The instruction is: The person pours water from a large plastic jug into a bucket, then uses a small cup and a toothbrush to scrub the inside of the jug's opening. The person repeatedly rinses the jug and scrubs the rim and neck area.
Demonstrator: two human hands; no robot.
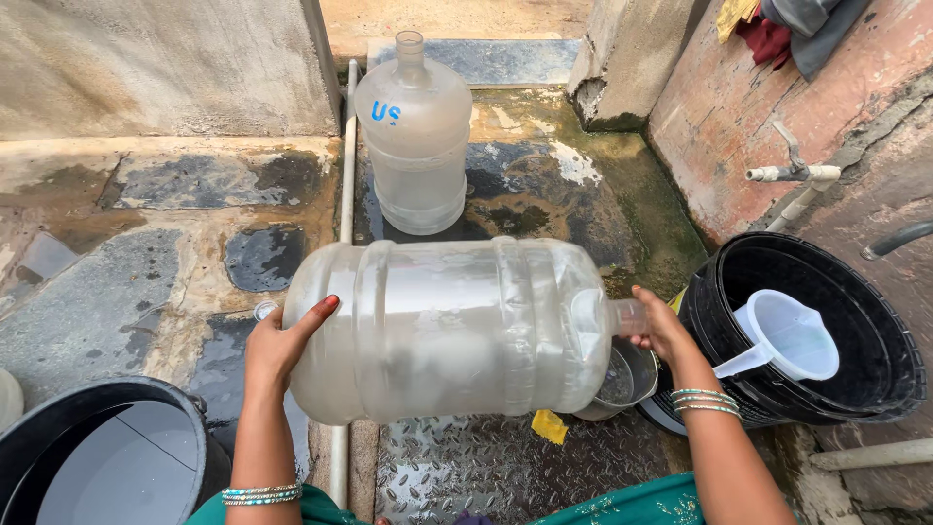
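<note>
both hands' fingers grip big clear jug (447,326) sideways: left hand (277,345) at base, right hand (661,331) round neck.

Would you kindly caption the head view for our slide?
Left hand and right hand hold a clear water jug sideways beside a black tub.

A large clear plastic water jug (452,326) lies on its side in the air, its base cupped by the left hand (277,345) and its narrow neck gripped by the right hand (663,329), the mouth pointing over a small round steel bowl (627,381) on the wet ridged metal floor plate (486,467). A second clear plastic jug (413,136) stands upright farther back on the wet stone floor, beside a thin white pipe (346,175). A black plastic tub (865,340) on the right holds a translucent white jug-shaped scoop (792,335) under a wall tap (792,173), and another black round bucket (97,452) sits at lower left.
</note>
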